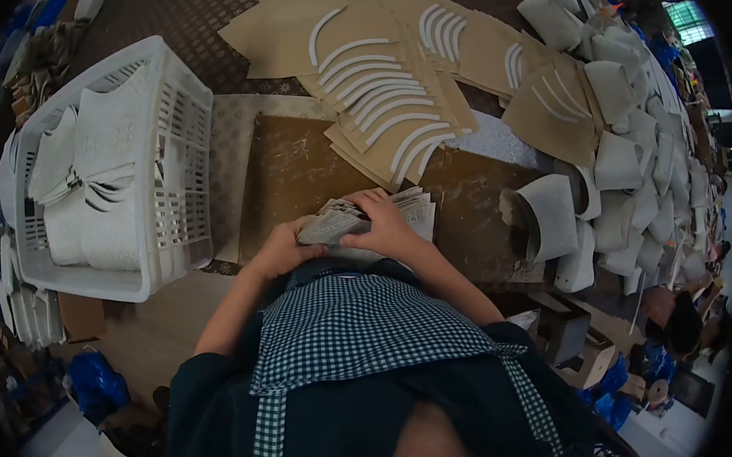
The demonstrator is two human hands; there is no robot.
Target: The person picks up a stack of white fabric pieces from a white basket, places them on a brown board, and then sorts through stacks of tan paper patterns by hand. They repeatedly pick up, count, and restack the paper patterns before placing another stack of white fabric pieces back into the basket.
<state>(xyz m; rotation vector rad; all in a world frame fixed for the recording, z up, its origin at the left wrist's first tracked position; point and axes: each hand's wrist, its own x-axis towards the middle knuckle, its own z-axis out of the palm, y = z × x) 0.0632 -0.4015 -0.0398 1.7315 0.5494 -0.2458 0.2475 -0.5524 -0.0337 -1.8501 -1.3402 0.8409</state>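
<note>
Hands meet on a stack of printed paper pieces at the tabletop's near edge: left hand grips its left end, right hand curls over the top. White basket sits left.

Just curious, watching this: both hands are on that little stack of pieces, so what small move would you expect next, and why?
Probably peeling one piece off the stack. The left hand and right hand both grip it over the brown work board, and beyond it tan sheets already carry rows of white curved strips.
</note>
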